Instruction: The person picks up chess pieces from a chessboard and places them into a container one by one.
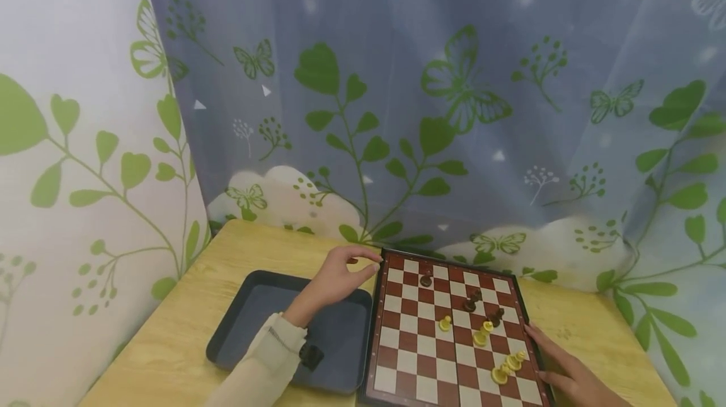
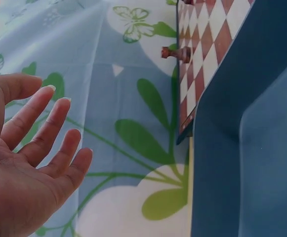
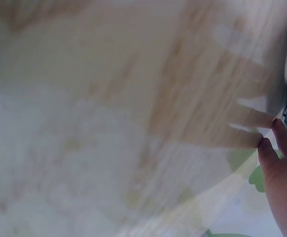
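Observation:
My left hand hovers over the far side of the blue tray, its fingertips close to the far left corner of the chessboard. In the left wrist view the left hand shows loosely bent fingers with nothing between them. The right hand rests at the board's right edge, fingers extended against it. Dark pieces stand on the far half, among them a rook. Gold pieces include a small one near the middle, a taller one and two at the right.
Board and tray sit side by side on a yellow wood-grain table. A patterned curtain with leaves and butterflies hangs right behind the table. On the left sleeve a black wrist device hangs over the tray.

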`<state>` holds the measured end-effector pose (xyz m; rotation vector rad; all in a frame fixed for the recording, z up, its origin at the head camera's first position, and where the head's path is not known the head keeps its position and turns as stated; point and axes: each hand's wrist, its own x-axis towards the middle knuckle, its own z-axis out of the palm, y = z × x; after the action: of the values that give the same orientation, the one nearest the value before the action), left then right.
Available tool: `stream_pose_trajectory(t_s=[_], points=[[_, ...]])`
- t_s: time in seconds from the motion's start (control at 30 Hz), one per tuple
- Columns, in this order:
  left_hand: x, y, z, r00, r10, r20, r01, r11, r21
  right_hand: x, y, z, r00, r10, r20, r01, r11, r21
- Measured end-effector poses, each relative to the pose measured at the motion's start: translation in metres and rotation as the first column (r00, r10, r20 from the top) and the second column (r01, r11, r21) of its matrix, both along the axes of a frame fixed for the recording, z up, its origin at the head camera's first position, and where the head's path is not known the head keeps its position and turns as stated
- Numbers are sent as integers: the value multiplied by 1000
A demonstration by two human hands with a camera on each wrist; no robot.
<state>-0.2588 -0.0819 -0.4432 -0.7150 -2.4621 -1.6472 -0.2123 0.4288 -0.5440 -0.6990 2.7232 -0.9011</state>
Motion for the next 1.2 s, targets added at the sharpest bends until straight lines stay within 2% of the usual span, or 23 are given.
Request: stream_pose_trajectory(t_s=[0.07,0.1,0.23,0.33,0.5,0.67,0.73,0.87,1.03,1.2], points=[[-4,5,-3,1000,-14,-2,14,1000,-6,0,0,0,1000,-2,-15,2,1000,0],[-6,7,-5,1000,-19,-5,19,1000,-13,1,0,1,1000,-8,2,8,1000,-5],[-14,16,-14,998,-56,2,56,997,-54,1,-1,3,990,-36,136,45,997,-61],[-20,24,-19,997,-79,24,81,994,-70,1,-1,5,993,-46,105,51,998,-41],[-25,35,-25,993,-95,68,100,992,-76,2,-1,3,1000,-3,24,4,998,-57],[-30,46,-30,993,-93,69,99,990,-95,3,0,2,1000,-4,-14,4,1000,-17],[-33,51,-31,993,-101,64,106,990,-92,3,1,3,1000,-6,5,6,999,-36],[-39,63,-34,987,-130,94,136,989,-58,4,1,4,1000,10,29,-8,998,-58],[-46,74,-38,985,-128,118,134,990,-38,4,1,4,1000,14,-18,-15,1000,-25],[-51,80,-39,985,-123,119,131,989,-61,4,-2,4,1000,-14,-14,14,999,-32]])
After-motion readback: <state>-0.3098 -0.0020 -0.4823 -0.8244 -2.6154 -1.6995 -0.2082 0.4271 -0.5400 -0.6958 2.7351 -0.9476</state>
